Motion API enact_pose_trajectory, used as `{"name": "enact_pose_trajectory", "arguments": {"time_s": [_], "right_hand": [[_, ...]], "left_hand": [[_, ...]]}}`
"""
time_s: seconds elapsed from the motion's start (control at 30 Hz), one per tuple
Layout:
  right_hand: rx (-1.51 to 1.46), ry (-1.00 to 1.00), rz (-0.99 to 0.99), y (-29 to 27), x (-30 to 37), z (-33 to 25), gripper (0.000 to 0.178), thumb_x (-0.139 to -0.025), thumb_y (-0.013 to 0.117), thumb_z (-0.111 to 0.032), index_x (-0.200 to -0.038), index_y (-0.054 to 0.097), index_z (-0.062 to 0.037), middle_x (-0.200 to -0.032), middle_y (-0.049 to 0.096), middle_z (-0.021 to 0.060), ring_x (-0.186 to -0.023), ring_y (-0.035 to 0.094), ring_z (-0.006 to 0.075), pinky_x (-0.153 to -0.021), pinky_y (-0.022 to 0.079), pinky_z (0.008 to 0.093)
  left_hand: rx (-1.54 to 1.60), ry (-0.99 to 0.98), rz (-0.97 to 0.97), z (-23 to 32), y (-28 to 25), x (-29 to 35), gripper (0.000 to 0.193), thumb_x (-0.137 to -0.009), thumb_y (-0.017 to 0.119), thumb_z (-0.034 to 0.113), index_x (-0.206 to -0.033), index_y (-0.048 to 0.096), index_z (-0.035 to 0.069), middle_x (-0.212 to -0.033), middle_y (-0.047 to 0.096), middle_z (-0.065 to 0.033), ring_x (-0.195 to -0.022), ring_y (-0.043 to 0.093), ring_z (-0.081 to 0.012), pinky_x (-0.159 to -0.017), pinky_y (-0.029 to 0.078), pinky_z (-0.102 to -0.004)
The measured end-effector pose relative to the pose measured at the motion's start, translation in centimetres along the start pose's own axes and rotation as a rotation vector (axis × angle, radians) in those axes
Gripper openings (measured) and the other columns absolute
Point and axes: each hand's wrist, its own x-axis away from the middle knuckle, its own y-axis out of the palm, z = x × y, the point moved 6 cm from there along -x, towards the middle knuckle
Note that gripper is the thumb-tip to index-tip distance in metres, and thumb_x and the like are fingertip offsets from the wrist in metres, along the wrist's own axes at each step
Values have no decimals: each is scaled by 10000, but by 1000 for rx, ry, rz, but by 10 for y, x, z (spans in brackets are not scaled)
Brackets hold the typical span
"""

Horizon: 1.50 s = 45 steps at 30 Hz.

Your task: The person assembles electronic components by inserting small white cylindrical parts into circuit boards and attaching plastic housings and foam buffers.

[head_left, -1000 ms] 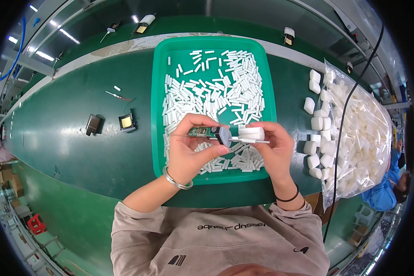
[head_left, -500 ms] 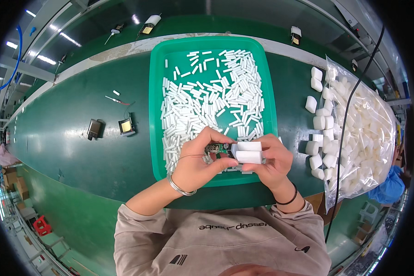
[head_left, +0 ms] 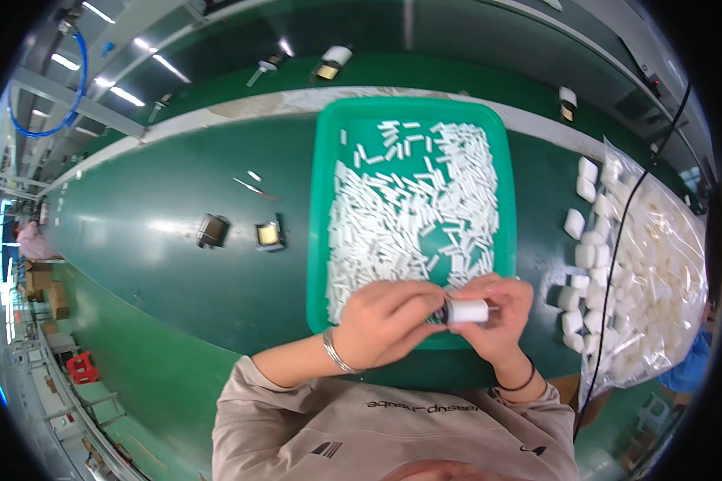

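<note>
Over the near edge of a green tray (head_left: 319, 240), both hands meet at a small dark device topped by a white block-shaped pad (head_left: 468, 311). My left hand (head_left: 385, 321) is closed around the dark end, with its fingers covering most of it. The fingers of my right hand (head_left: 501, 317) are bent around the white end, and what looks like a thin pale stick pokes out between them. Many short white sticks (head_left: 377, 232) lie loosely heaped in the tray just beyond my hands.
Left of the tray lie a dark casing (head_left: 212, 231), an open unit with a yellowish face (head_left: 269, 233) and a thin wired part (head_left: 255, 188). At right, a clear plastic bag (head_left: 658, 272) of white pads spills several onto the table; a black cable (head_left: 618, 256) crosses it.
My view has shifted, so the scene sits further right and lower. The held device has turned, so one white pad shows instead of two. My left fingers now cover its circuit board.
</note>
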Motion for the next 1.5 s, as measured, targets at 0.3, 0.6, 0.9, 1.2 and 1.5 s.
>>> {"name": "enact_pose_trajectory", "arguments": {"time_s": [0.3, 0.6, 0.9, 1.2, 1.5], "right_hand": [[714, -43, -196, 12, -16, -6, 455, -620, 732, -184, -1021, 570, -39, -1081, 546, 103, -904, 502, 307, -766, 430, 361], [815, 48, -516, 30, -13, 12, 436, -613, 709, -223, -1014, 586, -105, -896, 502, 10, -811, 460, 190, -672, 374, 305], [826, 49, -510, 36, -15, 16, 228, -580, 702, -123, -768, 576, -99, -766, 508, 3, -764, 483, 199, -656, 389, 323], [929, 7, -512, 54, -11, 12, 242, -554, 710, -106, -741, 557, -100, -791, 513, 22, -773, 486, 220, -669, 373, 339], [540, 176, -65, 8, -8, 0, 150, -640, 710, -22, -769, 635, -13, -639, 598, 70, -522, 542, 139, -491, 410, 233]], "left_hand": [[145, -735, 334, -194, -152, -42, 316, -664, 739, 143, -926, 595, 41, -713, 606, -12, -591, 545, -71, -480, 403, -190], [100, -1010, 1238, -398, -286, -27, 783, -684, 729, 163, -1255, 210, 31, -972, 511, -182, -718, 583, -253, -517, 486, -335], [-1134, -804, 221, -342, -160, -162, 609, -745, 459, 628, -1011, 609, 101, -1109, 531, -119, -1011, 458, -287, -764, 403, -419], [-718, -789, 333, -293, -148, -168, 412, -691, 671, 367, -1009, 561, 129, -853, 643, -114, -789, 623, -300, -683, 496, -384], [479, -392, 108, -126, -56, -100, 342, -788, 619, 176, -1075, 492, 38, -972, 571, -76, -965, 531, -150, -804, 425, -295]]}}
